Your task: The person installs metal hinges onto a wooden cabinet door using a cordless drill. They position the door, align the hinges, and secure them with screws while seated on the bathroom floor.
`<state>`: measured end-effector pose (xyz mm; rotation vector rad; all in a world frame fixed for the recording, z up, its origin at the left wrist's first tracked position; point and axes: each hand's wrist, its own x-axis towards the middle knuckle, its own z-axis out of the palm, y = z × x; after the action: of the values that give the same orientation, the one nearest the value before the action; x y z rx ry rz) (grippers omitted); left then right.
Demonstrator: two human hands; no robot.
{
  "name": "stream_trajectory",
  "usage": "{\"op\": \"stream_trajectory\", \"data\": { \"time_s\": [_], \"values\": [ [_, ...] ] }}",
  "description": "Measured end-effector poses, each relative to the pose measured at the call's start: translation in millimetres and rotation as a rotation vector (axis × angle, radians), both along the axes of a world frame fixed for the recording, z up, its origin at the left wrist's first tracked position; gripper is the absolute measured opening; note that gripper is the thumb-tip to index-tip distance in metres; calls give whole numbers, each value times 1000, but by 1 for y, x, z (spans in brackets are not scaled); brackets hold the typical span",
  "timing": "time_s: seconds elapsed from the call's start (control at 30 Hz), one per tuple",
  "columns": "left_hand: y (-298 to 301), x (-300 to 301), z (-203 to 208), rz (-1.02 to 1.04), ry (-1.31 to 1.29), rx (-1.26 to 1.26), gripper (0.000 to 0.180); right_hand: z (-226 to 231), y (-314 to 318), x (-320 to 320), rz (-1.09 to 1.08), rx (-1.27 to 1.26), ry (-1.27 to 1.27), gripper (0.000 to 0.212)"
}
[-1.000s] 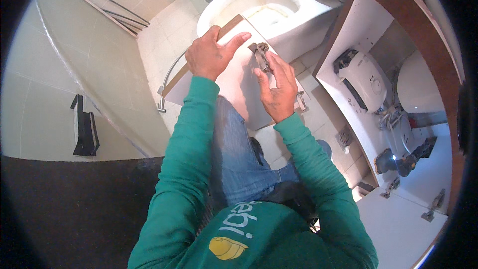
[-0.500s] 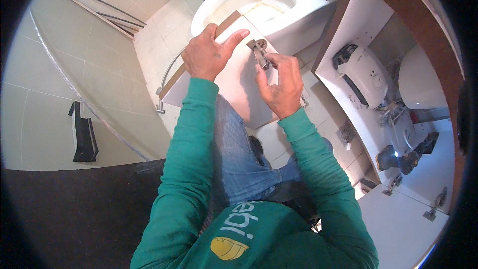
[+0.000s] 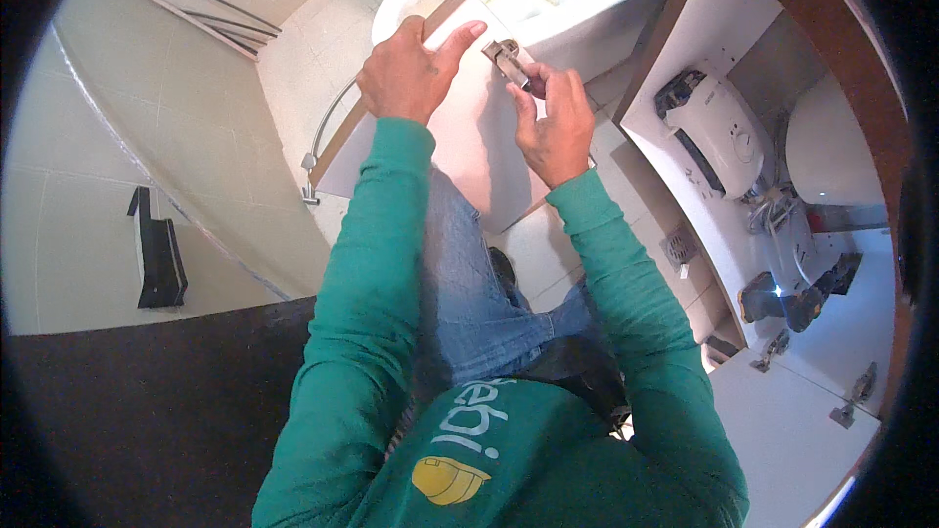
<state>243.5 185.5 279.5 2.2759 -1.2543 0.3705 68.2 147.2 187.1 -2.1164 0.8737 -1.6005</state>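
A white cabinet door panel point(image 3: 455, 142) with a brown edge lies tilted across my legs. My left hand point(image 3: 403, 78) is closed over its upper left edge, thumb lying along the white face. Near the panel's far right edge is a metal cabinet hinge point(image 3: 505, 61), its cup end at the panel. My right hand point(image 3: 559, 127) pinches the hinge's free arm between thumb and fingers. The fingertips partly hide that end, and whether screws hold the hinge cannot be seen.
Beyond the panel stands a white toilet point(image 3: 391, 15). At right, an open cabinet holds a white water heater point(image 3: 719, 137) and a cordless drill point(image 3: 782, 303) with its light on. Another white door point(image 3: 792, 440) with hinges hangs below. A dark surface point(image 3: 156, 411) is at left.
The hinge arm has swung so that it points more to the right, with my right hand still on it. The whole view has shifted slightly; my left hand keeps its grip on the panel.
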Motion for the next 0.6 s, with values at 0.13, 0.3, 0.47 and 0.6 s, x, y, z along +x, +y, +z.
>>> {"op": "stream_trajectory", "data": {
  "time_s": [0.13, 0.3, 0.47, 0.6],
  "values": [
    [2, -3, -1, 37, -64, 35, 87, -6, -5, 3, 23, 15, -44, 32],
    [4, -6, 3, 50, -37, 63, 84, 3, -6, 0, 181, 132, -118, 36],
    [5, -11, 3, 29, -35, 42, 80, 9, -4, -14, 187, 208, -53, 49],
    [4, -12, 5, 28, -51, 40, 76, -7, -1, -30, 152, 274, -11, 54]
  ]
}}
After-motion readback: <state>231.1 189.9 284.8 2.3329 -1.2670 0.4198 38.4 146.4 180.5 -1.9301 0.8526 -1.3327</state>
